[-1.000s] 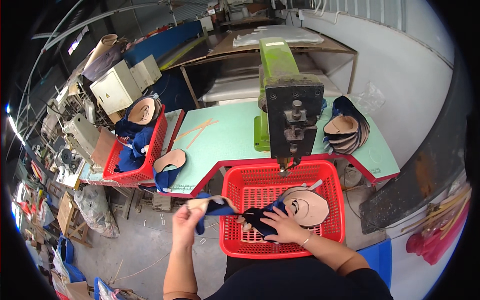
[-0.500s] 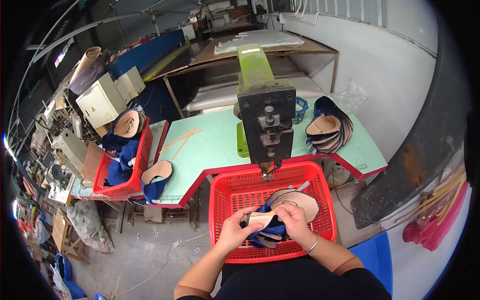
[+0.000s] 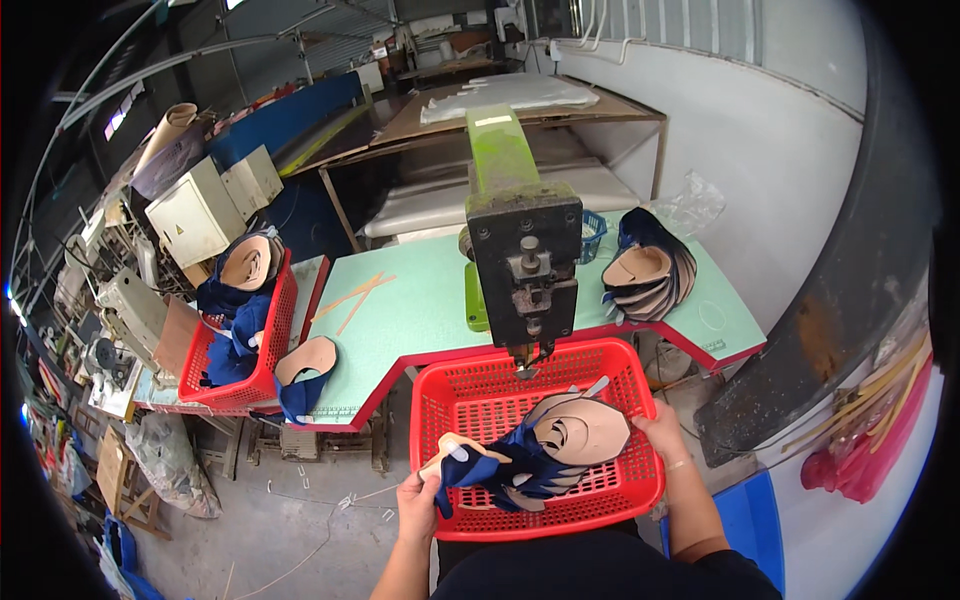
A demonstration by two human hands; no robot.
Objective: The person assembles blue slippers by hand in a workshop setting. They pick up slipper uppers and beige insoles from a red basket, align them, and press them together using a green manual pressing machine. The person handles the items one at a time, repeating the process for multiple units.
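Observation:
A red plastic basket [image 3: 640, 365] stands right in front of me, below the black head of a green industrial sewing machine [image 3: 522, 245]. At its left rim my left hand [image 3: 415, 508] is closed on the beige edge of a navy shoe upper [image 3: 470, 468]; whether it also grips the rim I cannot tell. My right hand [image 3: 661, 436] is closed round the basket's right rim, some fingers hidden. Several beige-lined navy shoe uppers [image 3: 580, 430] lie heaped inside, touching the one in my left hand.
On the pale green worktable [image 3: 400, 300] lie thin wooden strips [image 3: 355, 297], a stack of uppers [image 3: 650, 265] and a small blue basket [image 3: 592, 235]. Another red basket [image 3: 280, 325] with uppers stands left. A blue bin [image 3: 755, 520] is at lower right, beside a dark pillar [image 3: 810, 300].
My hands have parted from the middle. The left has carried a shoe upper to the basket's left rim; the right has let go of it and taken the right rim.

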